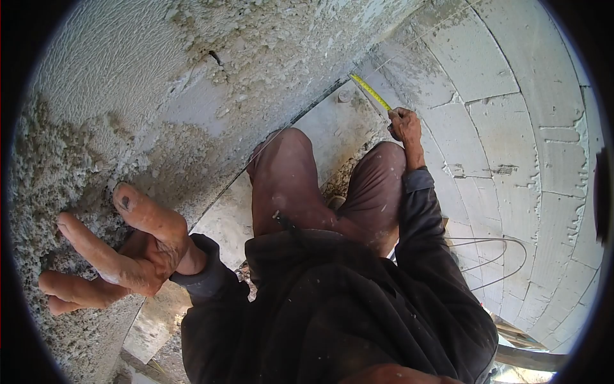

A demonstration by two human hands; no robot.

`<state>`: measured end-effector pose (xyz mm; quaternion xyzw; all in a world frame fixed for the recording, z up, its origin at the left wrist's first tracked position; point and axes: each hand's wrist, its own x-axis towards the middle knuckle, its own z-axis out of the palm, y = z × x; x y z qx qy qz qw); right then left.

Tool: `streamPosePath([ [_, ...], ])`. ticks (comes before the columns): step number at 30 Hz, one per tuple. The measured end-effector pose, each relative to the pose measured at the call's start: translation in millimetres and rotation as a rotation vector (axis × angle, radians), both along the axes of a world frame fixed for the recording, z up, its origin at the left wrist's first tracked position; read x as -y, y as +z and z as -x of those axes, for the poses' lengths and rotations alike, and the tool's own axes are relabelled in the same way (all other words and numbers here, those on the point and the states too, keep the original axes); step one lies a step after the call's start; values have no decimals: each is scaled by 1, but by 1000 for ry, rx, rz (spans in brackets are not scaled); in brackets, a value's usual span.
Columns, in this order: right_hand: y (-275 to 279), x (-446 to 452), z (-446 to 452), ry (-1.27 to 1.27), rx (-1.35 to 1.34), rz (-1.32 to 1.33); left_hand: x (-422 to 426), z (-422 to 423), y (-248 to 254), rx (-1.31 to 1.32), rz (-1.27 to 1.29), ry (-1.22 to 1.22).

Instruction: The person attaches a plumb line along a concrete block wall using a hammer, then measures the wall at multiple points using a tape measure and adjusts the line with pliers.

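My right hand [405,128] is closed at the lower end of a yellow tape measure [369,91], beside my right knee. Its extended blade slants up and left from my fingers to the corner where the rough wall [211,96] meets the slab [332,128]. The case of the tape, if my fist holds it, is hidden. On the left, my left hand [121,256] is raised close to the camera in front of the rough wall. Its fingers are spread and nothing is in them; whether it touches the wall I cannot tell.
To the right rises a wall of pale blocks [499,128] with mortar joints. A thin bent wire [521,269] sticks out near my right elbow. A dark nail-like piece [215,57] juts from the rough wall. My knees [288,166] are between the walls, above rubble.
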<state>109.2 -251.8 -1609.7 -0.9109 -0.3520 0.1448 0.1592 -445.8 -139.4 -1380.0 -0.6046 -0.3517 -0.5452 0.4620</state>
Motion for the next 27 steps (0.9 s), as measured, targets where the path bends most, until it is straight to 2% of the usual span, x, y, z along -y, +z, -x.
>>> streamPosePath([
  [12, -2, 0, -3, 6, -14, 3, -1, -1, 0, 4, -18, -11],
  [20, -4, -1, -4, -23, -24, 1, 7, -3, -5, -6, 42, 127],
  [23, -8, 1, -4, 53, 89, -57, -1, 0, 0, -13, -23, 8],
  [27, -9, 1, -5, 44, 85, -59, -2, 1, 0, -17, -31, -3],
])
